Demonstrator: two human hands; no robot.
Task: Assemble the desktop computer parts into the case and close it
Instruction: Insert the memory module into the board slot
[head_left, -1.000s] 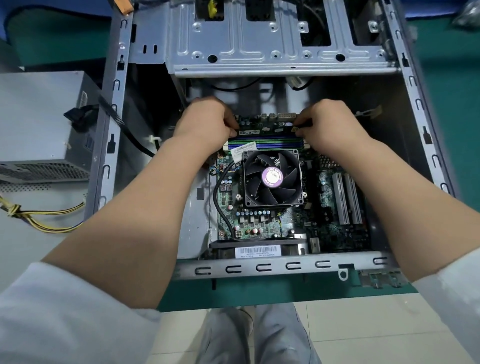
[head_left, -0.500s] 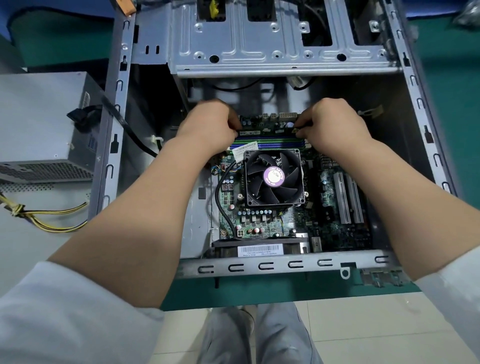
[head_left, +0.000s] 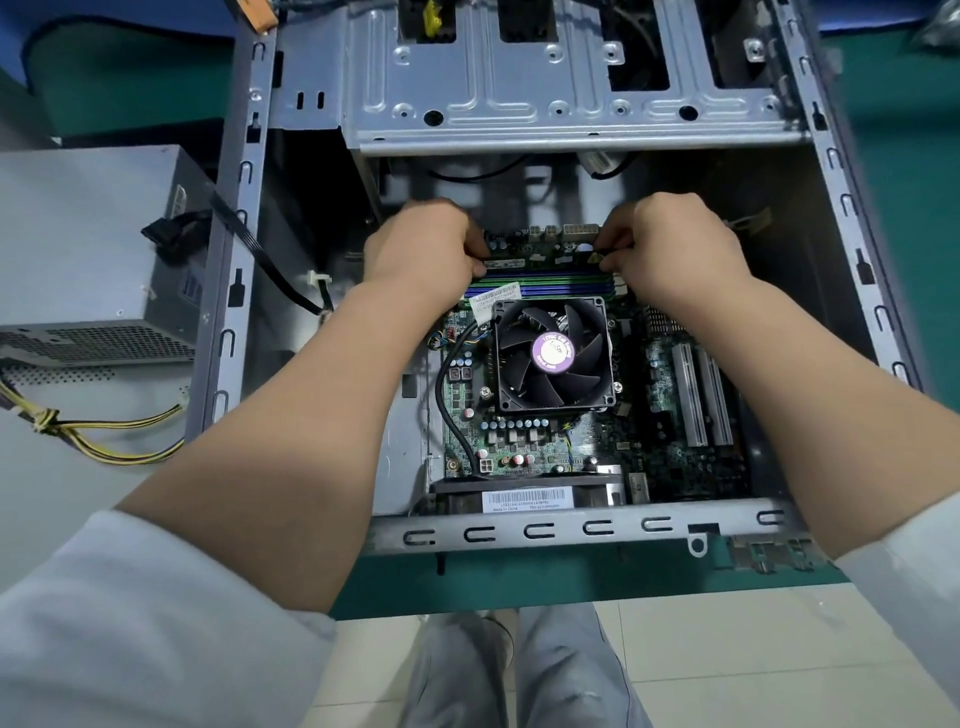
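Observation:
The open grey computer case (head_left: 571, 532) lies on its side with the green motherboard (head_left: 524, 441) mounted inside. A black CPU fan (head_left: 553, 353) with a purple hub sits mid-board. Just beyond it run blue and green memory slots (head_left: 550, 280). A thin memory stick (head_left: 540, 260) lies across the far slot. My left hand (head_left: 423, 249) pinches its left end and my right hand (head_left: 670, 244) pinches its right end. My fingertips hide both ends of the stick.
A grey power supply (head_left: 88, 249) with yellow and black wires (head_left: 104, 441) lies left of the case. A black cable (head_left: 270, 260) crosses the case's left rail. The metal drive cage (head_left: 561, 78) spans the far end. White expansion slots (head_left: 701, 400) stand at the right.
Both hands stay on the ends of the memory stick; they have hardly shifted. The view has drifted slightly.

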